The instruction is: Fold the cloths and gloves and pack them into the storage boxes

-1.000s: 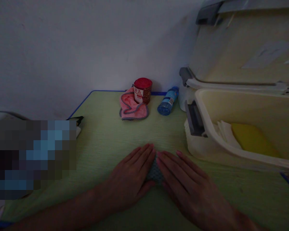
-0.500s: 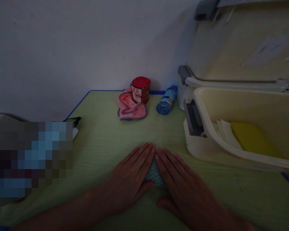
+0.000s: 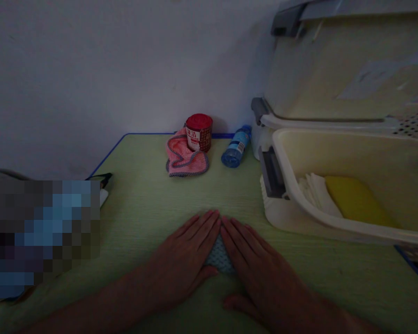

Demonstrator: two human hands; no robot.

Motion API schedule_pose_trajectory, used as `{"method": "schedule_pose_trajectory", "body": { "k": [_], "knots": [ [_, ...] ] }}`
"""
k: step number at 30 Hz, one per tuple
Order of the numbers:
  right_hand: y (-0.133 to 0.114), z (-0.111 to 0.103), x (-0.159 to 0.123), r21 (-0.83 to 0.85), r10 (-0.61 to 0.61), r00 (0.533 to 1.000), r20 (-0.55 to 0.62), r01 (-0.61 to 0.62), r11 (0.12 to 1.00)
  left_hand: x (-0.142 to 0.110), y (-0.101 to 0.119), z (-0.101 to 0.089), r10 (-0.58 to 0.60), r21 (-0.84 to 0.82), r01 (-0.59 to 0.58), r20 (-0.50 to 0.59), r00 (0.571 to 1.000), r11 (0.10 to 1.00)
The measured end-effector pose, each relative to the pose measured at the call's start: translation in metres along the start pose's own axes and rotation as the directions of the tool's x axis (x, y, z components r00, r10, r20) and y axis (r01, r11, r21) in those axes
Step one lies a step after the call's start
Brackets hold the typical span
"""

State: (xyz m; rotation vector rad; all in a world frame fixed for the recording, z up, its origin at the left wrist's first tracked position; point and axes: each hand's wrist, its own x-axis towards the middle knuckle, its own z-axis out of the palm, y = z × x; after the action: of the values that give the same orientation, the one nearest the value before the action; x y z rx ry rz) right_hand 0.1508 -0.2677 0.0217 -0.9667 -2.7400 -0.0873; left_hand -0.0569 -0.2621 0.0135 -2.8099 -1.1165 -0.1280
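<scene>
Since a second ago, I see that the bare right hand [image 3: 264,273] has flattened out, its thumb swinging away from the fingers, while my whole view has slid a little, so everything at the back sits further left.

Across my feed runs a pale wall [image 3: 101,69], and below it a light green table [image 3: 142,195] with blue edging. On the right stands a cream plastic box [image 3: 299,222] with grey latches, its lid [image 3: 320,74] raised; inside lie a yellow folded piece [image 3: 360,199] and, beside it, some white folded cloth [image 3: 318,190]. At the left edge, a pixelated patch hides what is there.

Both hands are open and palm down, fingers straight and angled together at the tips; neither grips anything. The bare left hand [image 3: 186,260] has its thumb out too. Between and partly under them, flat on the table, is a pale teal textured cloth [image 3: 219,257].

Further back I have a pink cloth [image 3: 191,166] with checked trim, a red roll [image 3: 199,132] standing against it, and a blue plastic bottle [image 3: 236,146] lying nearby.
</scene>
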Motion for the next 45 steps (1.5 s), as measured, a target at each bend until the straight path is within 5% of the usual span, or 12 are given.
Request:
{"method": "schedule_pose_trajectory", "body": {
  "k": [9,17,25,35,45],
  "knots": [
    [0.011,-0.01,0.002,0.09,-0.088,0.993,0.083,0.08,0.993,0.003,-0.017,-0.006,0.05,-0.032,-0.05,0.022,0.998,0.998],
    [0.012,-0.021,0.002,0.199,-0.157,0.986,0.062,0.142,0.97,-0.002,-0.053,-0.014,-0.099,0.036,0.1,-0.024,0.995,0.994],
    [0.008,-0.021,0.003,0.191,-0.228,0.957,-0.176,0.261,0.946,0.005,-0.026,-0.02,-0.108,-0.278,0.05,-0.199,0.974,0.959],
    [-0.001,-0.016,-0.002,0.209,-0.183,0.963,-0.199,0.224,0.952,0.012,-0.013,-0.008,0.01,-0.262,-0.008,0.007,1.0,0.965],
    [0.006,-0.02,-0.001,0.216,-0.243,0.904,-0.353,0.331,0.918,0.013,-0.013,-0.008,-0.049,-0.287,0.057,0.034,0.998,0.956]
  ]
}}
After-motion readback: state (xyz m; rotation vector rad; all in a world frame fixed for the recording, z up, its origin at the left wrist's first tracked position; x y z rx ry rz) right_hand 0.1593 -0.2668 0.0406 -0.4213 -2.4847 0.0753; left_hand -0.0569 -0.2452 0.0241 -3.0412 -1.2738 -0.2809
